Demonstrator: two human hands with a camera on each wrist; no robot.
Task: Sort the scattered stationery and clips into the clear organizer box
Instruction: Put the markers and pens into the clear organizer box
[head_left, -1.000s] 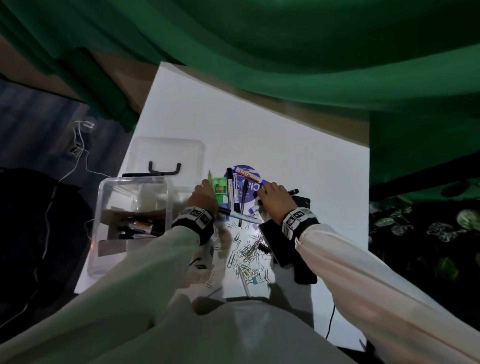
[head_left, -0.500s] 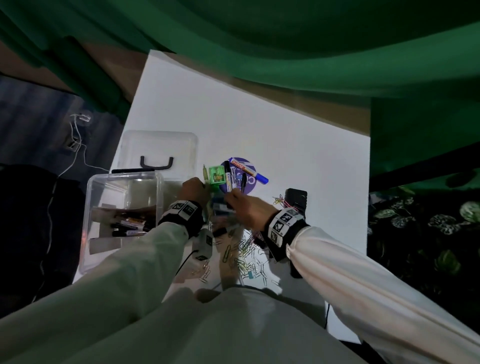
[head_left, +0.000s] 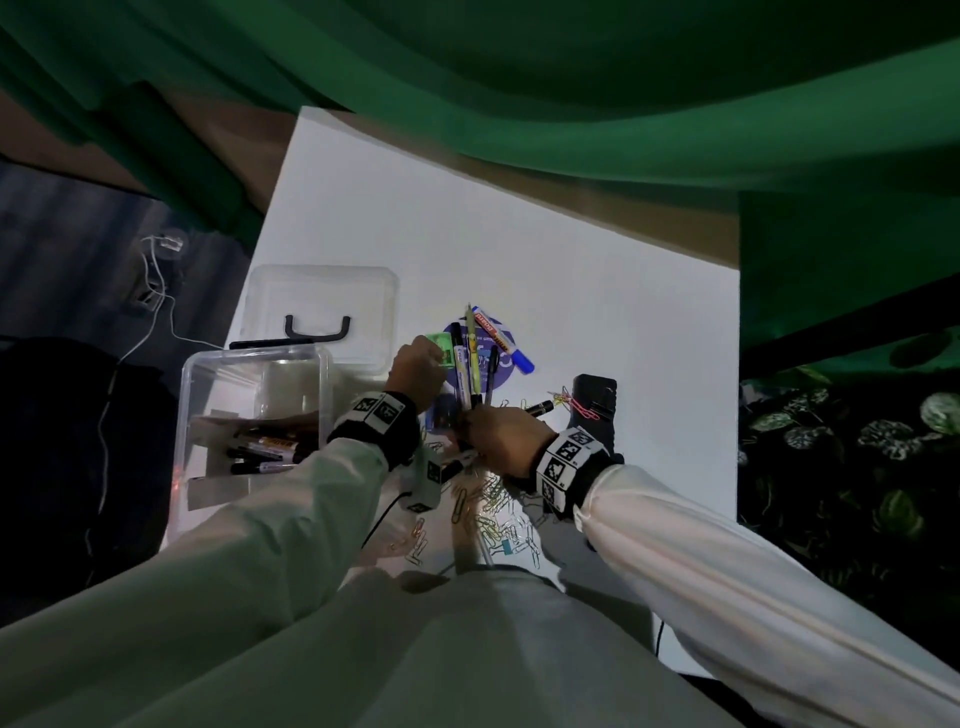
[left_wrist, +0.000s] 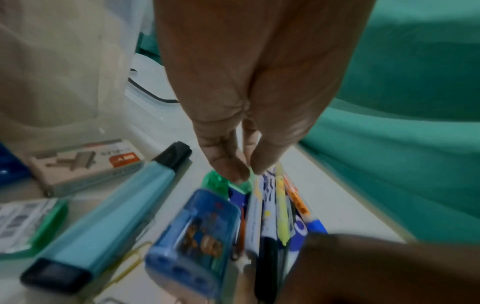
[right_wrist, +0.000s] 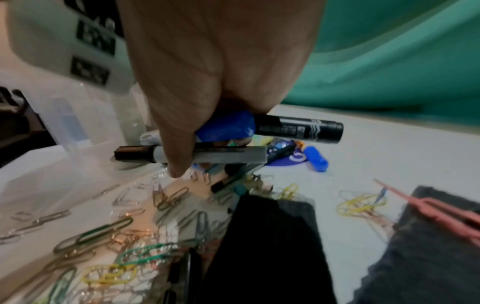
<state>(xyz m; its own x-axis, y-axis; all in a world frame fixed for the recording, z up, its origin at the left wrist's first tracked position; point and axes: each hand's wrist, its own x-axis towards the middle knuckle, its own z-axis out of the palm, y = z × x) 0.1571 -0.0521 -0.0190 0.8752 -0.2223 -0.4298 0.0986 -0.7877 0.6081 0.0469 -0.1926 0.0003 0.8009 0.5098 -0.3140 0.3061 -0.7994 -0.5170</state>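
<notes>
The right hand (right_wrist: 207, 82) grips two markers (right_wrist: 285, 128), and one may slip while it reaches for more. The left hand (left_wrist: 249, 102), fingers straight, touches a green sharpener (left_wrist: 221, 184). The clear organizer box (head_left: 249, 374) stands at nine o'clock with about four markers inside. I count four pens (head_left: 470, 358) at twelve o'clock; the paper clips (head_left: 498, 514) at six o'clock are too many to count.

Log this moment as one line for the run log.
left hand: touching green sharpener | right hand: gripping markers | organizer box: holds some pens | paper clips: scattered
</notes>
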